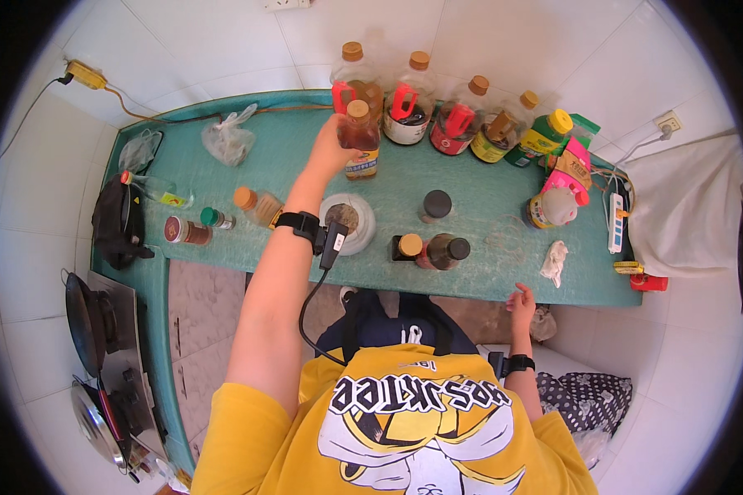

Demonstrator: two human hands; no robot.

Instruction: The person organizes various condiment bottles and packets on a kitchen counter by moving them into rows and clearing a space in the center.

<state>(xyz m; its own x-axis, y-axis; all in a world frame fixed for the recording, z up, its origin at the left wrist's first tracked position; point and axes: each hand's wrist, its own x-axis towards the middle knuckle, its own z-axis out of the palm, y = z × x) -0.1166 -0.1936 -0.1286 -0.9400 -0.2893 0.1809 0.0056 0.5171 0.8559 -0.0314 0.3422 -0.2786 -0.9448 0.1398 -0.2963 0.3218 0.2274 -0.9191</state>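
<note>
With fingers and thumb around its side, my left hand (335,143) grips a clear bottle of amber liquid (362,139) with a gold cap. That bottle stands upright, or nearly so, just in front of a larger bottle with a red handle (371,93); whether its base touches the counter I cannot tell. My right hand (521,303) is past the counter's front edge, holding nothing, its fingers apart. Below my left hand lies a round whitish container with dark contents (362,232). Nearer the front edge are a black-capped dark bottle (444,252) and a small gold-capped bottle (407,247).
Several large bottles (410,114) line the back wall. A black-capped jar (437,206) stands mid-counter. Left are an orange-capped jar (260,207), a red-brown jar (189,231) and a glass bottle (161,190). A power strip (616,226) and crumpled tissue (554,263) lie right.
</note>
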